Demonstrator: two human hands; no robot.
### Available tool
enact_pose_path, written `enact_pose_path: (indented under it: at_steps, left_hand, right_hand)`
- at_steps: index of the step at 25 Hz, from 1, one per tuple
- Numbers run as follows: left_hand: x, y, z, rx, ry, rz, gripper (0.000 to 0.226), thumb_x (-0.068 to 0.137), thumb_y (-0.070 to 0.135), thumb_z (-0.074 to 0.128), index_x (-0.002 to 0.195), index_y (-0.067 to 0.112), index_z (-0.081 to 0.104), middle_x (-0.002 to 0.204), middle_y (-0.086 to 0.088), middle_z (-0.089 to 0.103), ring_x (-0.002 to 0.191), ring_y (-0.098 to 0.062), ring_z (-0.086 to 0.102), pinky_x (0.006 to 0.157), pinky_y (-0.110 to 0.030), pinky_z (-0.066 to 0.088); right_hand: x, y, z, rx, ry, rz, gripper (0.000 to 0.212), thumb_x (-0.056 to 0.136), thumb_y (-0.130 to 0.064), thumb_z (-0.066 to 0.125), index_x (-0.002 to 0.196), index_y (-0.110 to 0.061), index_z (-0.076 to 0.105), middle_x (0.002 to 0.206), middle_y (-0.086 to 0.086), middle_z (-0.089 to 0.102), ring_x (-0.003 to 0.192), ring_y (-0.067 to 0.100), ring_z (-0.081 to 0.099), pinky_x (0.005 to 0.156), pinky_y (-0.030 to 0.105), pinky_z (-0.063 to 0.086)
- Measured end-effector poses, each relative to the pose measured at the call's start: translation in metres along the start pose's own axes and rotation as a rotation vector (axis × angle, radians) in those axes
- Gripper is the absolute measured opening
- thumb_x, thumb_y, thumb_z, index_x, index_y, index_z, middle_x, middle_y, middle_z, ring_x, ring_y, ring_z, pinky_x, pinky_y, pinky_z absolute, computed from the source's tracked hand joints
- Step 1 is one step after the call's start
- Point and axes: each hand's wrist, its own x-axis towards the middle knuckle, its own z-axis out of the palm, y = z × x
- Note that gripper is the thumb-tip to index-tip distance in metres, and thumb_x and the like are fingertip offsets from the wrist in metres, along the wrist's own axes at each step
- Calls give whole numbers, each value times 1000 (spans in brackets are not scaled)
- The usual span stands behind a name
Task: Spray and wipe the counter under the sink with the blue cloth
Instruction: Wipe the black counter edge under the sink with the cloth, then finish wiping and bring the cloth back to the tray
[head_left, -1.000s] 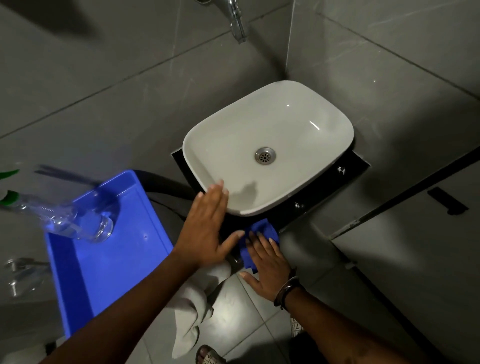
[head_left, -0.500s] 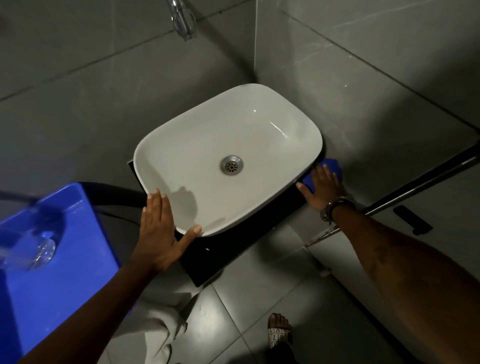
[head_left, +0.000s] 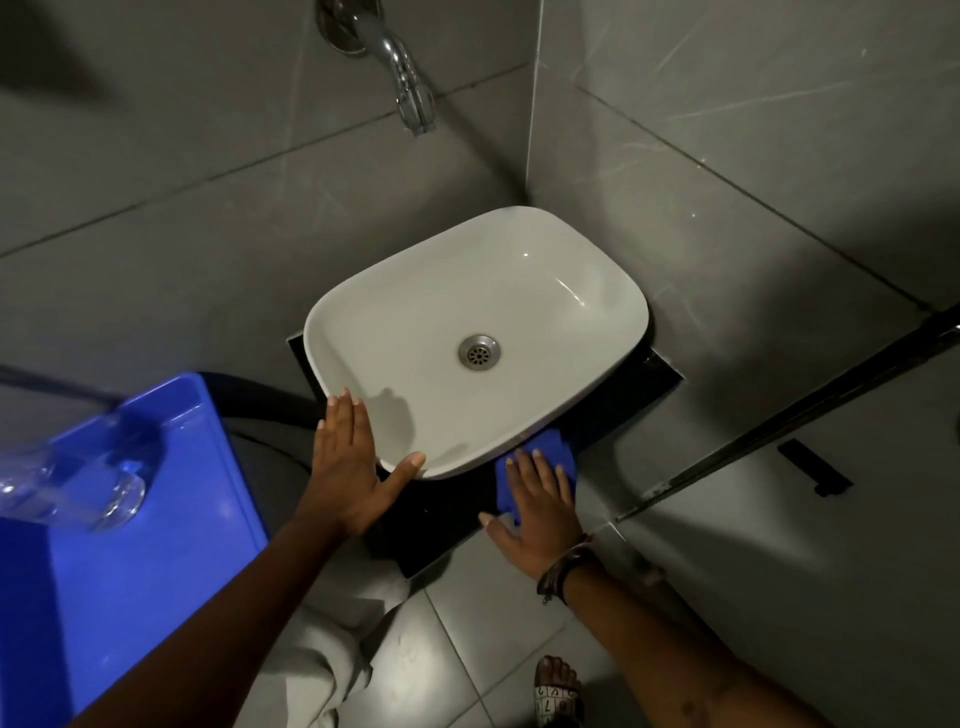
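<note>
A white oval sink stands on a small black counter in the corner of grey tiled walls. My right hand lies flat on the blue cloth, pressing it onto the counter under the sink's front rim. Fingers cover the cloth's near part. My left hand rests spread on the sink's front left rim, thumb along the edge, holding nothing. A clear spray bottle lies blurred at the left, over the blue tray.
A blue plastic tray fills the lower left. A chrome tap juts from the wall above the sink. A dark door frame runs along the right. Light trousers and a sandalled foot show on the grey floor tiles.
My right hand slid the blue cloth from the counter's front to its right side, then back to the front under the sink's rim. The left hand stayed on the rim.
</note>
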Motion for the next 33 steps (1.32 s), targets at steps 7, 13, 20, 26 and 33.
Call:
enact_pose_path:
  at_steps: [7, 13, 20, 26, 33]
  left_hand:
    - [3, 3, -4, 69, -38, -36, 115, 82, 82, 30, 155, 1, -5, 165, -18, -13, 153, -27, -17, 125, -41, -7]
    - [4, -3, 4, 83, -8, -29, 114, 80, 79, 33, 156, 2, -6, 165, -17, -14, 153, -27, -17, 125, -43, -6]
    - [6, -4, 5, 58, -13, -38, 116, 78, 81, 33, 156, 3, -6, 165, -16, -14, 153, -27, -17, 125, -43, -6]
    - [7, -4, 2, 42, -65, -70, 121, 76, 88, 25, 156, 2, -4, 165, -18, -15, 152, -27, -20, 125, -45, -8]
    - [-20, 0, -4, -260, -161, -84, 97, 90, 74, 28, 157, 12, -5, 166, -9, -17, 151, -20, -22, 124, -38, -11]
  right_hand:
    - [43, 83, -57, -255, 39, -50, 79, 85, -63, 43, 144, -12, 36, 152, 11, 39, 144, 28, 30, 118, 48, 20]
    - [120, 169, -121, -252, 67, 170, 66, 87, -50, 54, 131, -1, 47, 139, 23, 48, 133, 38, 39, 110, 54, 33]
    - [117, 143, -95, -94, 56, 342, 74, 89, -55, 43, 146, -9, 29, 158, 12, 23, 147, 31, 15, 120, 53, 11]
    - [34, 22, -29, 44, 6, 211, 97, 76, -76, 38, 148, -12, 23, 160, 8, 20, 149, 25, 6, 122, 50, 1]
    - [-37, -107, 31, -208, -247, -99, 128, 57, -89, 42, 150, -14, -2, 162, 9, 4, 149, 30, -2, 121, 52, 0]
